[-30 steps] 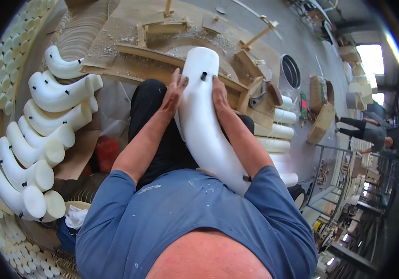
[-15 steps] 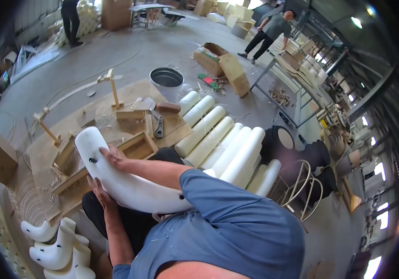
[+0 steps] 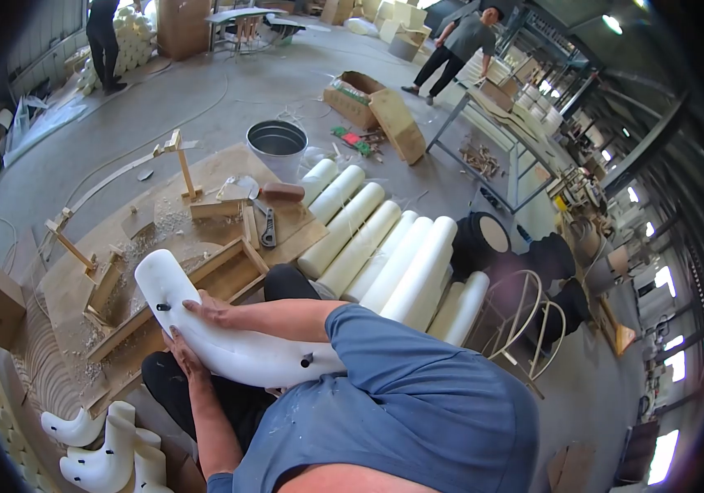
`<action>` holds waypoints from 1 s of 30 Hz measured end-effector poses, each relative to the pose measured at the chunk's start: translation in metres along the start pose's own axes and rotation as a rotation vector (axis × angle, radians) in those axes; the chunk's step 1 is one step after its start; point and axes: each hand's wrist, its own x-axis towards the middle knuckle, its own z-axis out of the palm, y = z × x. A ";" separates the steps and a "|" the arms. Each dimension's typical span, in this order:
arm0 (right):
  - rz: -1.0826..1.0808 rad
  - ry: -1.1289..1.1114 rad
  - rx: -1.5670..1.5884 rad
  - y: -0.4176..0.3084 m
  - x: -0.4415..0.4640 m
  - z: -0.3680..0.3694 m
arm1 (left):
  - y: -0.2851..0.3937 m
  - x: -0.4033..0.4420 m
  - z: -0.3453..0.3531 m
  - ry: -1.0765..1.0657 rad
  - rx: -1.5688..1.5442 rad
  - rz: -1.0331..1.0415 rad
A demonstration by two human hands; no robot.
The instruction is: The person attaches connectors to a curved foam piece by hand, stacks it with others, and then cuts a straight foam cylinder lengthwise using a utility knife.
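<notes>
A thick, curved white foam piece lies across my lap, its far rounded end pointing away over the wooden board. Two black pegs stick out of it, one near the far end and one close to my shirt. My right hand grips it from the upper side, thumb laid over the surface. Against its lower left edge, my left hand holds it with the fingers partly hidden underneath. Beyond the hands is a wooden board bearing a frame of wooden strips, wood shavings and an adjustable wrench.
Similar curved white pieces are piled at lower left. Several white foam rolls lie to the right, beside black rounded objects. A metal bucket and an open carton stand farther off. A person stands near a metal-framed table.
The curved foam piece has come down and nearer to my body, both hands moving with it. My view has shifted slightly, and the person at the back remains standing.
</notes>
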 end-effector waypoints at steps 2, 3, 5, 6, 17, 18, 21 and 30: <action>0.030 0.011 0.017 -0.006 -0.007 0.005 | -0.003 0.003 -0.006 -0.014 -0.010 -0.025; 0.034 0.036 -0.024 -0.007 -0.006 0.008 | -0.004 0.006 -0.007 -0.025 -0.026 -0.042; 0.043 0.060 -0.070 -0.014 -0.010 0.009 | -0.005 0.005 -0.006 -0.012 -0.006 -0.046; 0.050 0.088 -0.107 -0.017 -0.015 0.010 | -0.005 0.004 -0.004 0.001 0.016 -0.046; 0.110 0.247 -0.280 -0.004 0.001 0.028 | -0.015 0.006 0.000 0.127 0.218 -0.013; 0.090 0.220 -0.257 -0.004 0.000 0.026 | -0.016 0.006 -0.001 0.133 0.228 -0.021; 0.024 0.167 -0.173 -0.003 0.000 0.016 | -0.012 0.008 -0.004 0.085 0.121 -0.019; -0.002 0.127 -0.070 0.011 0.042 0.014 | -0.033 0.033 -0.020 0.182 0.208 -0.138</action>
